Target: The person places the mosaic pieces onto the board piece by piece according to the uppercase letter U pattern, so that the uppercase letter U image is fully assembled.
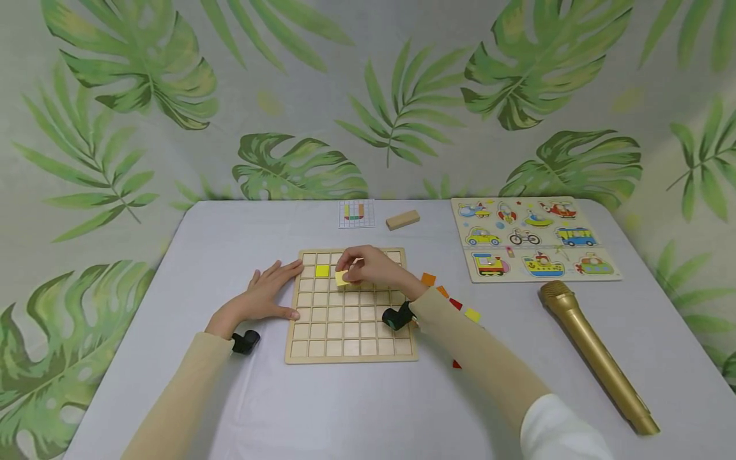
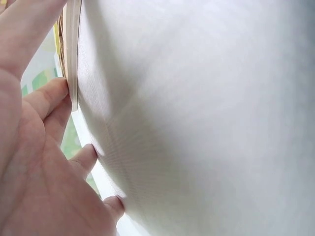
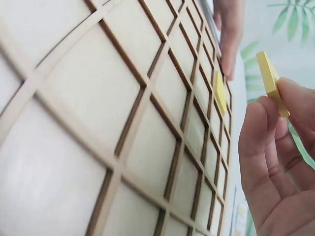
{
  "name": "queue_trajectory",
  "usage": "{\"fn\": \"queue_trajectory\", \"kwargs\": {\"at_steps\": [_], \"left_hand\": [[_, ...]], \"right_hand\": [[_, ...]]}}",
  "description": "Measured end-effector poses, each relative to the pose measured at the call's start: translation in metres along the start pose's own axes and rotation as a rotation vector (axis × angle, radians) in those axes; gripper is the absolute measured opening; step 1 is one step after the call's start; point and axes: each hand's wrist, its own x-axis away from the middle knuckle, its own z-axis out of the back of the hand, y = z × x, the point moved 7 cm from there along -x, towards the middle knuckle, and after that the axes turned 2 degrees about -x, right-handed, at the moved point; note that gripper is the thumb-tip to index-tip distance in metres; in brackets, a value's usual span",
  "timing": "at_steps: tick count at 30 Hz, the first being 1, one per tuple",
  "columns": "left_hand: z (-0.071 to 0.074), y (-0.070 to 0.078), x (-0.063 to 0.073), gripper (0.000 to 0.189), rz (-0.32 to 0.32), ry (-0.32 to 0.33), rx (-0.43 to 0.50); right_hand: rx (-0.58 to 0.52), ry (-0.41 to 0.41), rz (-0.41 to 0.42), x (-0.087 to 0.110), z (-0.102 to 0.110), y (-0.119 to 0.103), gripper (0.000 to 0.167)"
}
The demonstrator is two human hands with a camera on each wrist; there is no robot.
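Observation:
A wooden grid board (image 1: pixel 352 360) lies flat on the table, with one yellow square tile (image 1: pixel 322 271) set in a cell near its upper left. My right hand (image 1: pixel 370 265) pinches a second yellow tile (image 3: pixel 269 83) between thumb and fingertips, held over the upper part of the board. In the head view that held tile (image 1: pixel 342 278) appears just right of the placed one. At the board's left edge, my left hand (image 1: pixel 261 297) lies spread, thumb and index fingertip touching the frame; the left wrist view shows its fingers (image 2: pixel 51 96) against the rim.
Orange, red and yellow pieces (image 1: pixel 428 279) lie right of the board, partly under the right forearm. Behind it are a pattern card (image 1: pixel 356 214) and a wooden block (image 1: pixel 403 220). A vehicle puzzle board (image 1: pixel 535 239) and a gold microphone (image 1: pixel 598 354) lie at the right.

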Motion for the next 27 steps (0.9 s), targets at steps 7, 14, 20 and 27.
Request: {"fn": "queue_trajectory", "kwargs": {"at_steps": [7, 14, 20, 27], "left_hand": [[0.001, 0.000, 0.000, 0.100, 0.006, -0.003, 0.011], [0.000, -0.001, 0.000, 0.100, 0.011, -0.013, -0.001], [0.000, 0.000, 0.000, 0.100, 0.007, -0.002, -0.005], [0.001, 0.001, 0.001, 0.098, 0.001, 0.003, 0.003]], "right_hand": [[0.060, 0.050, -0.048, -0.019, -0.018, 0.004, 0.010], [0.160, 0.110, -0.053, -0.031, -0.027, 0.005, 0.008], [0.361, 0.133, -0.029, -0.034, -0.031, 0.003, 0.009], [0.562, 0.116, 0.000, -0.034, -0.041, -0.001, 0.009]]}}
